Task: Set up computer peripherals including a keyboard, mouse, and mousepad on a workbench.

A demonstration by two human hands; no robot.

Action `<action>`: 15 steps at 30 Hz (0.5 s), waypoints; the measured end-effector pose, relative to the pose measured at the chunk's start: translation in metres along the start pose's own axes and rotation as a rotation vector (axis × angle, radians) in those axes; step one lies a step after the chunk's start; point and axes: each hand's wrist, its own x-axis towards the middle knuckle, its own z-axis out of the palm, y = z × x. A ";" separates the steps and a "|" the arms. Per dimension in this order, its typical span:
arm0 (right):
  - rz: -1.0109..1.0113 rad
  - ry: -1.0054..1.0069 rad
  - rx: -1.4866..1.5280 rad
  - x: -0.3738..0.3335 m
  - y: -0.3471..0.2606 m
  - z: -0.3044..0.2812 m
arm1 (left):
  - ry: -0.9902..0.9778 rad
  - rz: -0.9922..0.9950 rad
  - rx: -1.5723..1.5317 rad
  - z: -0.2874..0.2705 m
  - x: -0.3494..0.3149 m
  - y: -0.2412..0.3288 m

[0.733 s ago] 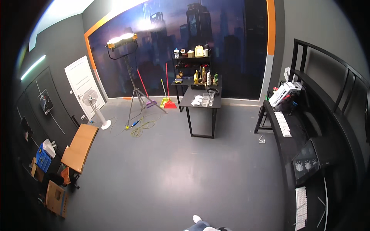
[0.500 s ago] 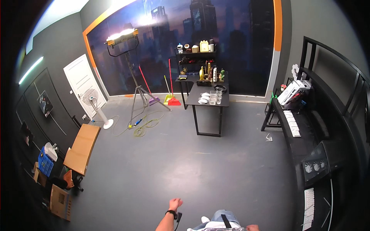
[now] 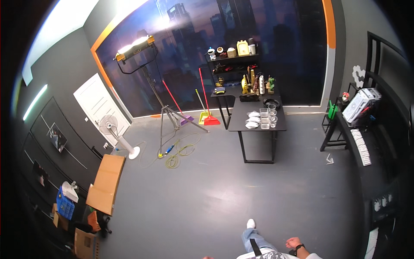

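Observation:
My right hand swings forward at the lower edge, its fingers loosely curled in with nothing seen in them. A black band circles that wrist. Of my left hand only a sliver shows at the bottom edge, so its fingers are hidden. Neither hand touches anything in view. One leg in light blue jeans, ending in a white shoe, is stretched ahead on the grey floor. Farther off stands a black table bearing clear containers and several white bundles.
Left of the table, a lamp on a tripod and a coiled yellow-green cable occupy the floor. A white fan and cardboard boxes line the left side. On the right runs a dark desk with a white keyboard.
The table looks nearer and farther right in the picture. My left hand has dropped back almost out of view, while my right hand has come forward and a shoe now shows ahead.

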 end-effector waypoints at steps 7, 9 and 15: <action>-0.206 0.002 -0.253 0.060 -0.118 0.035 | -0.067 0.198 0.605 -0.121 -0.082 -0.061; -0.265 0.000 -0.188 0.097 -0.147 0.042 | -0.080 0.235 0.610 -0.128 -0.062 -0.019; -0.410 -0.050 0.156 0.066 -0.308 0.085 | -0.070 0.315 0.565 -0.095 0.030 0.097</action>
